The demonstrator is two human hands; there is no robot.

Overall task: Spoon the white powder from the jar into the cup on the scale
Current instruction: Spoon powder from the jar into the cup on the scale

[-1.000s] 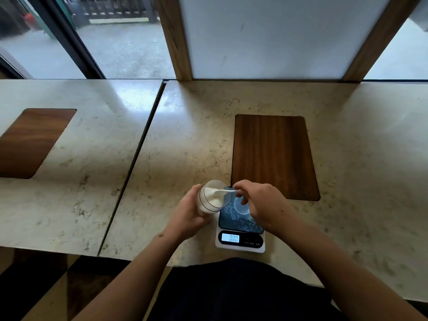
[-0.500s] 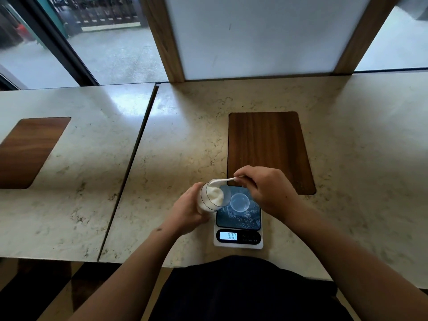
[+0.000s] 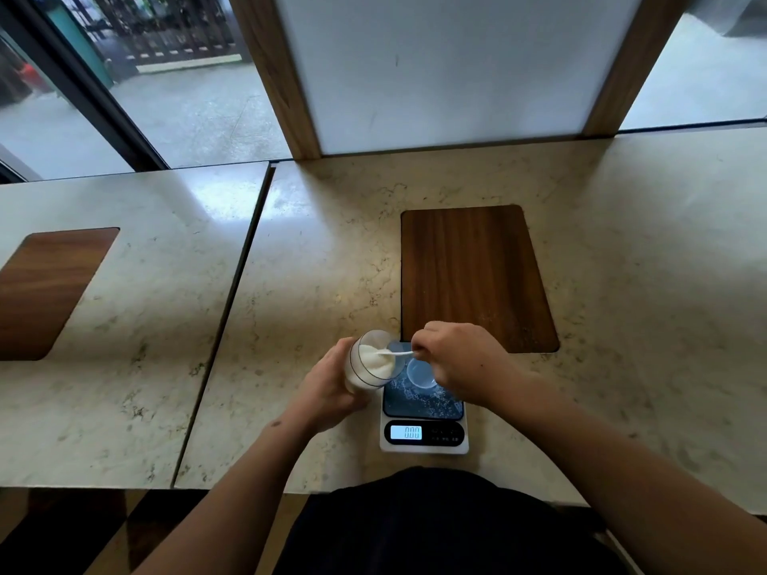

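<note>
My left hand (image 3: 330, 392) holds a clear jar (image 3: 371, 361) of white powder, tilted with its mouth toward the right, just left of the scale. My right hand (image 3: 456, 359) pinches a small white spoon (image 3: 396, 354) whose bowl reaches into the jar's mouth and touches the powder. A small clear cup (image 3: 419, 373) stands on the dark glass top of the scale (image 3: 423, 425), partly hidden under my right hand. White grains lie scattered on the scale top. The display reads 0.00.
A dark wooden inlay (image 3: 473, 280) lies in the marble counter (image 3: 323, 263) just behind the scale. A second inlay (image 3: 45, 288) sits far left, past the seam between two slabs. The counter's front edge is close to my body.
My right hand pushed the spoon's bowl from the jar's rim down into the powder. The jar stays tilted in my left hand. The view shifted slightly.
</note>
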